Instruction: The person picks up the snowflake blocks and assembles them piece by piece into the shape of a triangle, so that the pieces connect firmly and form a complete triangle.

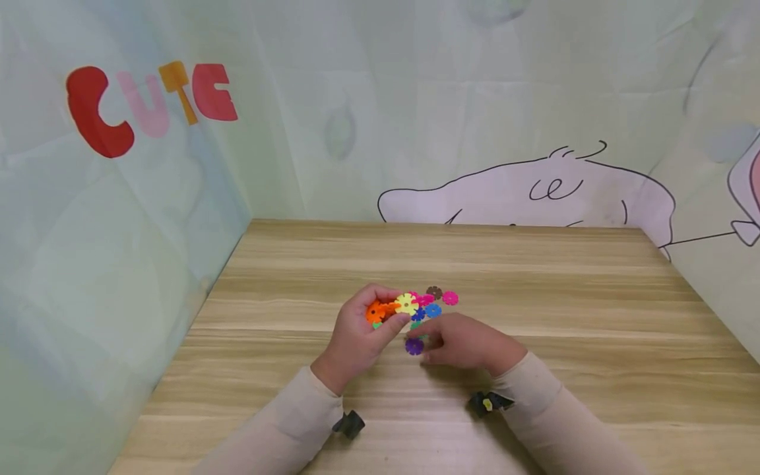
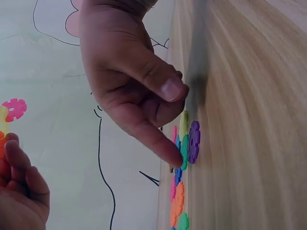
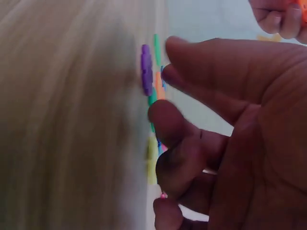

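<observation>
My left hand (image 1: 356, 333) grips joined plastic snowflake discs, with an orange disc (image 1: 375, 312) by the palm and a yellow disc (image 1: 406, 304) at the fingertips. A pink disc (image 2: 15, 109) sticks out beyond the yellow in the left wrist view. Over the loose discs hangs my right hand (image 1: 466, 340), fingers bent, with nothing held between them. Its index fingertip meets or nearly meets a green disc (image 2: 184, 149); contact is hard to tell. Closest to the thumb and fingers on the table lies a purple disc (image 1: 414, 346).
Behind the right hand lie more loose discs on the wooden table (image 1: 534, 277): a blue disc (image 1: 433, 310), a brown disc (image 1: 434, 292) and a pink disc (image 1: 450, 298). Low beside them are orange discs (image 2: 177, 203). Printed cloth walls border the table.
</observation>
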`<state>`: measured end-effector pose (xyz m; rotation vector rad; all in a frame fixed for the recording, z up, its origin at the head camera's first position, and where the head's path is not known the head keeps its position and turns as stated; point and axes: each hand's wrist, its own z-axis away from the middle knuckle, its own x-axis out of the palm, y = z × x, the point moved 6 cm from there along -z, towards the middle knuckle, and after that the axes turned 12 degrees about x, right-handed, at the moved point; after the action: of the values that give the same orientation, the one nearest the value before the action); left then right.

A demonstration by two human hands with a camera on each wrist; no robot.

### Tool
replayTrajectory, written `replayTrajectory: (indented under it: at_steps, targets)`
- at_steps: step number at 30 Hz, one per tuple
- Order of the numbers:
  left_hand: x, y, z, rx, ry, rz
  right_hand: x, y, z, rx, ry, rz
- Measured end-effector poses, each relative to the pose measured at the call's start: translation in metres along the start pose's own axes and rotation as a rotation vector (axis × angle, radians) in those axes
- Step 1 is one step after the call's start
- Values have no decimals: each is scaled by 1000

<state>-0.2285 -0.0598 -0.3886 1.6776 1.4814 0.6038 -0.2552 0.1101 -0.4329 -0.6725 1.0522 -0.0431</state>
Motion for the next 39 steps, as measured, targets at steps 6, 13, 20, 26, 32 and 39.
replayTrajectory:
  at_steps: [6,13,20,26,32,39]
  targets:
    - [2,-1,0,-9,-2,14,1,1,1,10,33,58]
    - [1,0,0,9,16,-10,3,4,-2,42,59,65]
    - [0,0,0,6,37,-27,-1,6,1,50,51,46]
    - [-1,0,-1,-7,52,-7,-17,13,3,43,26,-189]
    - [-1,-1,-1,24,55,6,-50,15,16,-58,193,-678]
    - [-1,-2,-1,39,57,-8,-67,9,28,-153,338,-916]
